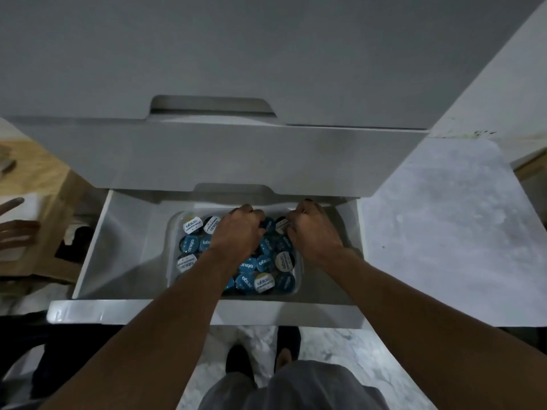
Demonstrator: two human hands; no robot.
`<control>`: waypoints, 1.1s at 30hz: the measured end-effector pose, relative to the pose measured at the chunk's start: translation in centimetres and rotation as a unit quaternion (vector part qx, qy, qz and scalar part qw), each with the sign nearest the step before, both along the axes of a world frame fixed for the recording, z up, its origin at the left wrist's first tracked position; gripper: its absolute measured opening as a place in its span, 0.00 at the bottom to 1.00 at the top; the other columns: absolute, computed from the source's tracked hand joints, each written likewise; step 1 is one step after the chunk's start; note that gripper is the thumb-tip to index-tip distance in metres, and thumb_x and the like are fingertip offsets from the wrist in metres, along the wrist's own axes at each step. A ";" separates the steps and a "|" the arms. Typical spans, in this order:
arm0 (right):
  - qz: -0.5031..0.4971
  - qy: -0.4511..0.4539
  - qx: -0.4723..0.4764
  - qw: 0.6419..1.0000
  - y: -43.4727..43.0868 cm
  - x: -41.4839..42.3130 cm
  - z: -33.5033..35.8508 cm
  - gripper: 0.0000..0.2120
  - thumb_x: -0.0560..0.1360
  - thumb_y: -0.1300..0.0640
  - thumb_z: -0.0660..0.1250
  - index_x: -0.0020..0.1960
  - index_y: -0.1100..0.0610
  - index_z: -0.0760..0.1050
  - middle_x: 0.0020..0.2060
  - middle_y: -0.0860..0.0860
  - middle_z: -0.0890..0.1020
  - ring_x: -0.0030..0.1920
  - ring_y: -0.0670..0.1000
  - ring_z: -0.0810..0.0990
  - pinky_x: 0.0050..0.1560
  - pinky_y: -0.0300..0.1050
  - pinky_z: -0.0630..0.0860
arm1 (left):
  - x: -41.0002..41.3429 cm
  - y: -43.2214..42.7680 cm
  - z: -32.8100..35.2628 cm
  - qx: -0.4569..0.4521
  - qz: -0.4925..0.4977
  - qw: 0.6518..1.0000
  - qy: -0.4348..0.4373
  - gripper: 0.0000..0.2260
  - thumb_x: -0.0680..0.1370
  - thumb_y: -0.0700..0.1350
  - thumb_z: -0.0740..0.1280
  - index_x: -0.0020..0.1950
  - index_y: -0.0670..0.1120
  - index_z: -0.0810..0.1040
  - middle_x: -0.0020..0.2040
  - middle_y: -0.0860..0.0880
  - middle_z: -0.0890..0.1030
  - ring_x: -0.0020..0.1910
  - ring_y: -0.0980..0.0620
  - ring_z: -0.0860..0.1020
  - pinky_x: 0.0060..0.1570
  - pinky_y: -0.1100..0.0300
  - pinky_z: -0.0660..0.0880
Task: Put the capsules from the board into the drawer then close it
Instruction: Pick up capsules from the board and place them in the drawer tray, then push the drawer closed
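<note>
Each lid carries a logo that looks like "excelso" with a smaller line beneath it too fine to read. Most lids are blue, a few white or cream on black. The capsules (248, 266) lie packed in a clear plastic tray (171, 255) that sits inside the open white drawer (124, 232). My left hand (236, 232) and right hand (312, 232) both reach into the tray's far end, knuckles up, fingers curled down among the capsules. They are hidden under my hands, so I cannot tell whether either grips one.
</note>
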State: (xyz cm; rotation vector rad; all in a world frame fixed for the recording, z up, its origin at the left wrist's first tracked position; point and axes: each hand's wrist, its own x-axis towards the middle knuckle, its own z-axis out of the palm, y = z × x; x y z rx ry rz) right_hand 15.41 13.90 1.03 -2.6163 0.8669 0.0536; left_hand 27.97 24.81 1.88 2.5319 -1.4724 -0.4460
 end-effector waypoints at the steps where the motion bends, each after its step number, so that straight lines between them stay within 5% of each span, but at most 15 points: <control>1: 0.003 -0.002 -0.004 1.000 -0.1 -0.1 0.1 0.15 0.76 0.56 0.64 0.61 0.59 0.75 0.60 0.57 0.72 0.61 0.57 0.70 0.62 0.52 0.73 | 0.1 0.2 0.2 0.000 0.003 1.000 -0.002 0.14 0.77 0.47 0.65 0.61 0.45 0.76 0.57 0.44 0.76 0.55 0.44 0.76 0.54 0.51 0.73; 13: -0.061 -0.044 -0.029 0.997 5.5 -1.6 4.8 0.12 0.76 0.57 0.63 0.58 0.58 0.78 0.53 0.58 0.82 0.54 0.58 0.78 0.55 0.48 0.76 | 0.7 7.5 4.0 -0.040 -0.002 0.998 -0.040 0.12 0.78 0.46 0.64 0.60 0.48 0.78 0.56 0.44 0.78 0.54 0.43 0.77 0.50 0.52 0.73; 26: -0.030 -0.174 -0.156 0.972 17.2 -6.1 5.3 0.07 0.75 0.60 0.65 0.47 0.63 0.80 0.45 0.60 0.80 0.45 0.61 0.78 0.49 0.51 0.74 | -0.9 20.5 3.9 -0.267 -0.051 0.952 -0.138 0.06 0.76 0.43 0.66 0.48 0.43 0.82 0.45 0.43 0.81 0.43 0.41 0.79 0.39 0.53 0.76; 33: 0.022 -0.193 -0.256 0.947 18.5 -8.5 2.9 0.11 0.71 0.62 0.72 0.51 0.65 0.79 0.47 0.60 0.81 0.46 0.61 0.78 0.51 0.51 0.76 | -1.4 23.2 1.3 -0.266 -0.110 0.942 -0.172 0.15 0.71 0.41 0.74 0.56 0.40 0.80 0.52 0.42 0.81 0.51 0.42 0.79 0.49 0.51 0.78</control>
